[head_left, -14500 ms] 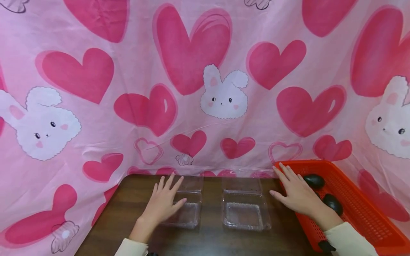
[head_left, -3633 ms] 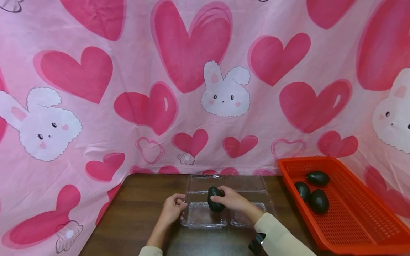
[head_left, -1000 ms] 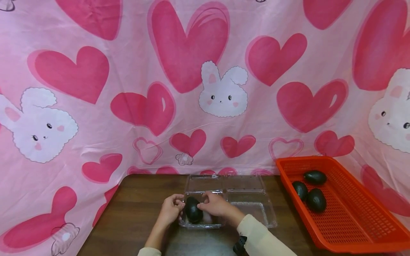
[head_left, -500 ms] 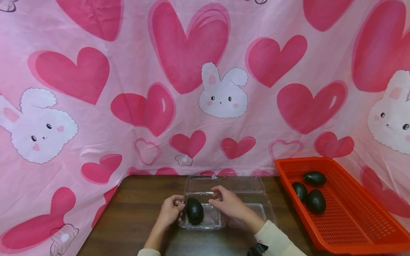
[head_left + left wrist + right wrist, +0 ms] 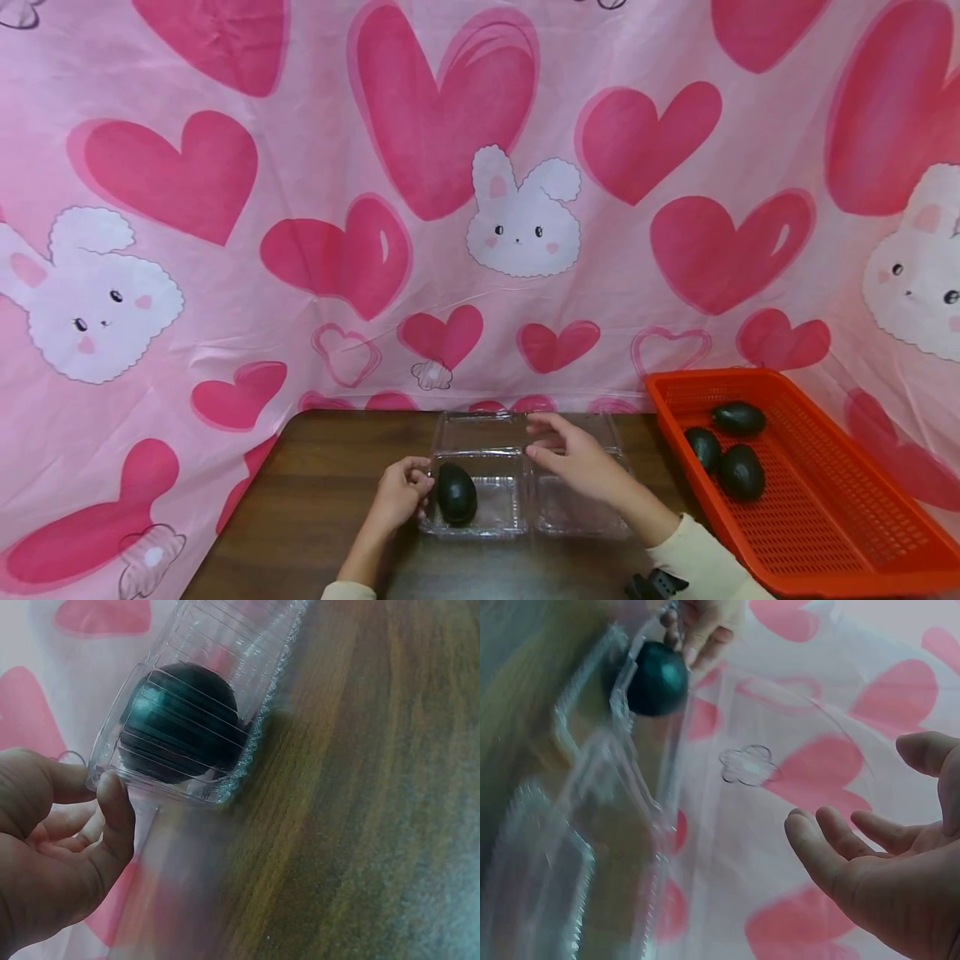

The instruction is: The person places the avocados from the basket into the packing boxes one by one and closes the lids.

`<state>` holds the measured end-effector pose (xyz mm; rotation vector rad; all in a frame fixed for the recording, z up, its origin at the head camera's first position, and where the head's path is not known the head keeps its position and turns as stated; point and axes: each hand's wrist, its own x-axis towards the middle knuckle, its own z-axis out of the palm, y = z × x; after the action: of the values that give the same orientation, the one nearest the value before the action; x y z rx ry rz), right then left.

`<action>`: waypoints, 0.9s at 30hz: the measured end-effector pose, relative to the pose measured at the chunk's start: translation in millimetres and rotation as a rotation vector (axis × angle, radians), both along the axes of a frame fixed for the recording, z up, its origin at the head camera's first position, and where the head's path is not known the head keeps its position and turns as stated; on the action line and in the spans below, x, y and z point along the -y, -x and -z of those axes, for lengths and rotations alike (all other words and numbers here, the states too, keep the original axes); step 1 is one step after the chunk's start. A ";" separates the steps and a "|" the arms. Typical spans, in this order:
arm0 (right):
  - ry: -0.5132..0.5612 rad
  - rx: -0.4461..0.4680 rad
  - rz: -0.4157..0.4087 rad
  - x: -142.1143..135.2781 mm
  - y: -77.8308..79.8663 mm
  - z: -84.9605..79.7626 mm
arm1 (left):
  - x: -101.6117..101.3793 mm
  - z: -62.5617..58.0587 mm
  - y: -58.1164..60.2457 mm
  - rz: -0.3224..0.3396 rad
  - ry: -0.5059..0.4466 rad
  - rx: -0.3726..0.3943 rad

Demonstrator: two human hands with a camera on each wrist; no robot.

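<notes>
Pinches the left edge of a clear plastic clamshell container with the left grip, bringing thumb and bent forefinger together close to a corner. Holds nothing in the right grip, with fingers loosely bent and thumb set well apart from them. Positioned near the hinge of a second clamshell container, just to the right of the first, and partly hiding its folded-back lid in the head view. Cannot tell whether touching or slightly apart along the adjoining container edges.

Has a dark green avocado lying inside the left container, along its left side, just beside the pinching fingers but behind the clear wall. Visible through ribbed plastic in the left wrist view. Folded back toward the pink cloth, with the left lid lying beyond the hinge.

Shows an orange-red perforated basket at the right of the brown wooden tabletop, with three more avocados near its far left corner. Includes cream sleeves on both arms and a black device at the right wrist.
</notes>
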<state>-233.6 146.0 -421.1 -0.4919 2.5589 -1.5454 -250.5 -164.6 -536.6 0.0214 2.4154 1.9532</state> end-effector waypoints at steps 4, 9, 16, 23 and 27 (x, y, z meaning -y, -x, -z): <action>-0.033 -0.029 0.035 -17.1 -0.9 -12.9 | -0.1 -1.1 -0.1 -0.003 0.001 0.001; -0.093 -0.059 0.060 -40.5 2.3 -23.0 | -0.5 -1.9 -0.2 -0.006 0.007 -0.001; -0.173 -0.145 0.075 -70.6 6.3 -27.8 | -0.8 -2.1 -0.6 -0.009 0.010 -0.001; -0.201 -0.161 0.128 -99.9 8.0 -27.9 | 0.8 -1.2 -0.6 0.002 0.011 -0.008; -0.233 -0.167 0.148 -119.6 12.2 -21.2 | 2.2 -0.2 0.0 0.017 0.018 -0.020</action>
<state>-245.8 265.5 -400.0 -0.4292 2.9154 -1.2696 -250.5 -166.7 -536.5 0.0609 2.4374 1.9331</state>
